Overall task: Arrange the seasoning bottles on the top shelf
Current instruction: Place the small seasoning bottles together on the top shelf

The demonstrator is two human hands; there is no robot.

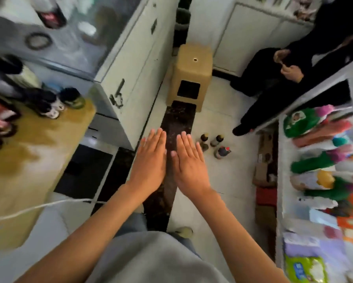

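Note:
Several seasoning bottles (214, 144) stand on the white floor tiles, just right of my hands; dark caps show on two, a red-and-white cap on the nearest. My left hand (150, 161) and my right hand (188, 160) are stretched out flat side by side, palms down, fingers straight, holding nothing. Both hover above a dark floor strip. A white shelf unit (281, 180) at the right holds colourful packets. More dark-capped bottles (55, 103) stand on a wooden surface at the left.
A tan plastic stool (192, 72) stands ahead on the floor. White cabinets (138, 58) line the left and back. A person in dark clothes (273, 78) sits at the upper right. Cardboard boxes (263, 160) lie by the shelf's foot. A white cable (38, 207) crosses the lower left.

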